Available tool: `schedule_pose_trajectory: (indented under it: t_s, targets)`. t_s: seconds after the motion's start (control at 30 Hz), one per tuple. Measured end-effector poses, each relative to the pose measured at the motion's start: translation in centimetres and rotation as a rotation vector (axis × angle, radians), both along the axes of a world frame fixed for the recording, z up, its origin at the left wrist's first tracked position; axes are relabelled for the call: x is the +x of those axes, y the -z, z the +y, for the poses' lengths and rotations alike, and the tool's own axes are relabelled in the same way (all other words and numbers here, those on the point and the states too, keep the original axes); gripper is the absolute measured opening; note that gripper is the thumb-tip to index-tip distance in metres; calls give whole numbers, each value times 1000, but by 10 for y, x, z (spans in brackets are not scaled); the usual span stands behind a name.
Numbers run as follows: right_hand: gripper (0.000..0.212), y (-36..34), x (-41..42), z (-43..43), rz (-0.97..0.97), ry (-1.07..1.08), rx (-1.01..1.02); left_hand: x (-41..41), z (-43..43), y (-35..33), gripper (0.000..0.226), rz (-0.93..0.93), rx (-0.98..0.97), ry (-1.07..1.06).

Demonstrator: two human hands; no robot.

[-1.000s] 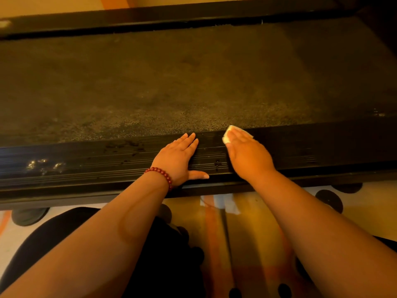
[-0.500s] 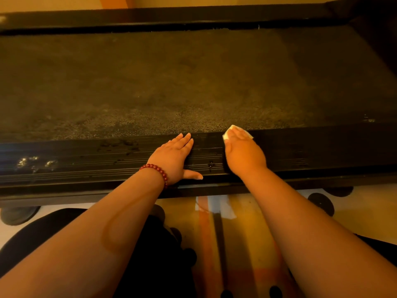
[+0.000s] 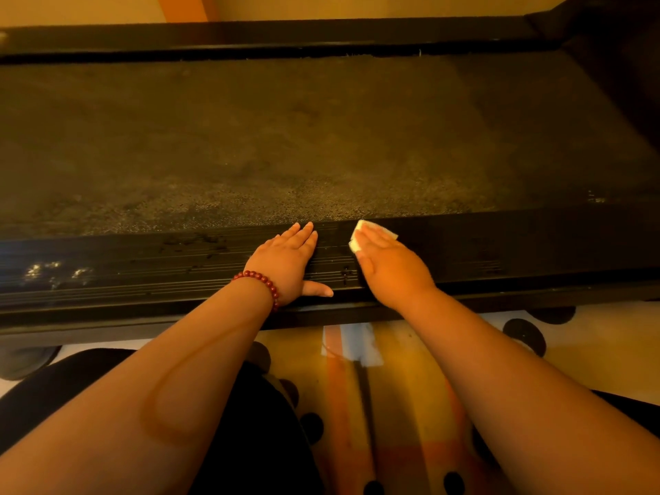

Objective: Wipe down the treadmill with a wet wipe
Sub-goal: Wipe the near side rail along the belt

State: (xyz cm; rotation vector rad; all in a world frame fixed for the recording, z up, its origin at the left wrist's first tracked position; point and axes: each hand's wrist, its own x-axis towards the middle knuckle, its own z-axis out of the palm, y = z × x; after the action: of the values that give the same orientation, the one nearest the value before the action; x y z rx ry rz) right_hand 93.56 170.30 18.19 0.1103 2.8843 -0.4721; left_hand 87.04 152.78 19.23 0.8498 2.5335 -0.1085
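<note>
Right hand (image 3: 393, 266) on wipe (image 3: 380, 229) (treadmill rail (image 3: 518, 244))

You have a yellow floor mat (image 3: 589, 351) below with black dots and orange stripes, and a pale blue-white patch (image 3: 351, 342) on it. Dark clothing (image 3: 250, 441) bottom centre. Red bead bracelet (image 3: 262, 282). Yellow wall (image 3: 357, 5) up top.

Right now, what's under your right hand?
A white wet wipe lies under the right hand, flat on the treadmill's near side rail. Only its far edge shows; the rest is covered.

Wipe (image 3: 375, 232) under right hand (image 3: 391, 266)
</note>
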Motion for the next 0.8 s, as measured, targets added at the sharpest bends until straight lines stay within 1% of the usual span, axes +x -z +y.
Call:
schedule_pose_trajectory:
  t_s: [0.07, 0.1, 0.23, 0.27, 0.3, 0.4, 0.43, 0.47, 0.5, 0.6, 0.67, 0.7, 0.8]
  targets:
    - [52, -2, 9, 3, -8, -100, 16, 0, 1, 0, 109, -8, -4, -9]
    - [53, -1, 11, 9, -5, -92, 33, 1, 1, 0, 109, -9, -2, -9]
    - [56, 5, 10, 18, -7, 160, 82, 3, 0, -1, 106, -4, 9, 9]
    - [57, 6, 9, 11, -4, 177, 72, 3, 0, -1, 105, -7, 10, 9]
    - [57, 6, 9, 2, 2, 140, 62, 3, 0, -1, 105, -11, 9, 7]
    - [57, 3, 17, -14, 17, -103, 63, 5, 1, -2, 103, -6, 10, 12]
    - [57, 2, 18, -10, 10, -141, 71, 6, 0, -2, 102, -5, 14, 14]
    - [57, 1, 18, -4, 1, -134, 79, 6, 0, -2, 101, -4, 22, 16]
    - [56, 0, 18, 3, -3, -91, 85, 7, 0, -1, 100, -4, 32, 18]
    - [57, 1, 13, 13, -31, 138, 88, 8, -1, -1, 97, -6, 67, 22]
    - [57, 0, 10, 5, -24, 196, 60, 8, -2, 0, 97, -10, 73, 26]
    - [57, 0, 11, -1, -20, 159, 46, 8, -2, 0, 96, -11, 71, 29]
    - [58, 3, 28, -13, 20, -89, 59, 8, -1, -1, 95, -11, 54, 36]
